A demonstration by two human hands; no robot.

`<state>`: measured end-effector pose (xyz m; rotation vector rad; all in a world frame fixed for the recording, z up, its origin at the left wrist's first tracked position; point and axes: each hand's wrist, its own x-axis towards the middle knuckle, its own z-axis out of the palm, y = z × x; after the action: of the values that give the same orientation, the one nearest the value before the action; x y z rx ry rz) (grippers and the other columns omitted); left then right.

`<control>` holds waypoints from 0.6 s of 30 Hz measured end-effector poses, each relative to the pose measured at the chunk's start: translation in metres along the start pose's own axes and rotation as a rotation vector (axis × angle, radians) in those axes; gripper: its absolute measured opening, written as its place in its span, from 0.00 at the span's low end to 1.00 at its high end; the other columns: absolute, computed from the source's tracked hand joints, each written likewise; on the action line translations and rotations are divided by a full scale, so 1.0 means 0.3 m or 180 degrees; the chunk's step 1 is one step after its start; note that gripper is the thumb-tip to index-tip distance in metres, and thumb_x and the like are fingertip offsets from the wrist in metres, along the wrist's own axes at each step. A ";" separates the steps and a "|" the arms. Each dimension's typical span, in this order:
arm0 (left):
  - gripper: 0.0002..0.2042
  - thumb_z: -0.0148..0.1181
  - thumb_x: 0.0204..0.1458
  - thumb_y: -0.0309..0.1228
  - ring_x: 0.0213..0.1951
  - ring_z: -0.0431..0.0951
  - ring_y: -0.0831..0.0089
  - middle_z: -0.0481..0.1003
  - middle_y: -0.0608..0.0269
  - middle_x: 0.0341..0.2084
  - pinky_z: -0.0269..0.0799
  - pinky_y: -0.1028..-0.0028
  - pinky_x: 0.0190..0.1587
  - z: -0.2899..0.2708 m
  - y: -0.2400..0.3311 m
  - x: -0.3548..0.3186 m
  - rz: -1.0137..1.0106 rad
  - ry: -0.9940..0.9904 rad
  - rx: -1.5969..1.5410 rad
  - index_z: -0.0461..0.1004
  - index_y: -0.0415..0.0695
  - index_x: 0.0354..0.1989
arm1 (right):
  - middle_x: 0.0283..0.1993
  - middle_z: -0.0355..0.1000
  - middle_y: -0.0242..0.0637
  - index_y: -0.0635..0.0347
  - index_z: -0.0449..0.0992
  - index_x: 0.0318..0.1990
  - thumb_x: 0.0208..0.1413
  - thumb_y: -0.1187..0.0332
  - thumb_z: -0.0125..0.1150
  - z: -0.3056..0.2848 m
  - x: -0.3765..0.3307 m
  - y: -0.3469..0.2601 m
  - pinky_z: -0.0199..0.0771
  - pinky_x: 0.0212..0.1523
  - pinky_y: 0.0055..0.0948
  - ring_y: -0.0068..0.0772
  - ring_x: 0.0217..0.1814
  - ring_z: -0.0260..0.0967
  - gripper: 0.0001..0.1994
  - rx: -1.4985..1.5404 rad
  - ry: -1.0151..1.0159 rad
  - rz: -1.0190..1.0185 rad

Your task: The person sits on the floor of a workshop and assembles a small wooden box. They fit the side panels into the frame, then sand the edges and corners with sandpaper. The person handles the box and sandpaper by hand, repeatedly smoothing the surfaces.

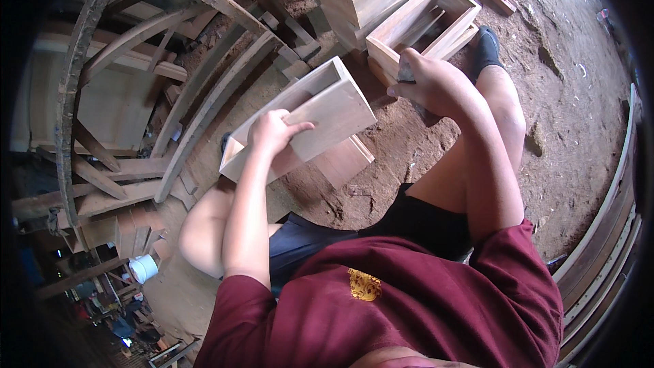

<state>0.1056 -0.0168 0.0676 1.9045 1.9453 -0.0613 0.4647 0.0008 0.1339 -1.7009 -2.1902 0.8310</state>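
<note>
Box of pale wood [334,105], open, tilted in front of left knee [204,228]. Left hand [271,133] pinches box's wall at rim: thumb flat on outer face, other fingers over edge, tips hidden. Right hand [432,85], right of box and apart from it, curls closed around greyish object [406,71], mostly covered, kind unclear. Flat board [346,163] just below box; contact cannot be told.

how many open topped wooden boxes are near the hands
2: one box under the left hand, its long side panel facing up; another box just beyond the right hand. More could be hidden beneath the second.
</note>
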 end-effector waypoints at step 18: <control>0.31 0.54 0.63 0.55 0.28 0.69 0.79 0.72 0.68 0.19 0.69 0.70 0.34 0.175 -0.315 0.220 -0.0263 0.0560 -0.2212 0.75 0.33 0.26 | 0.36 0.79 0.53 0.64 0.76 0.48 0.51 0.53 0.70 0.040 0.033 -0.036 0.78 0.45 0.45 0.54 0.43 0.79 0.25 -0.0145 -0.0339 -0.0021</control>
<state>0.0293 0.0233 -0.0253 1.3961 1.8172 0.6875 0.4468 0.0050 0.1289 -1.7062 -2.2995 0.8962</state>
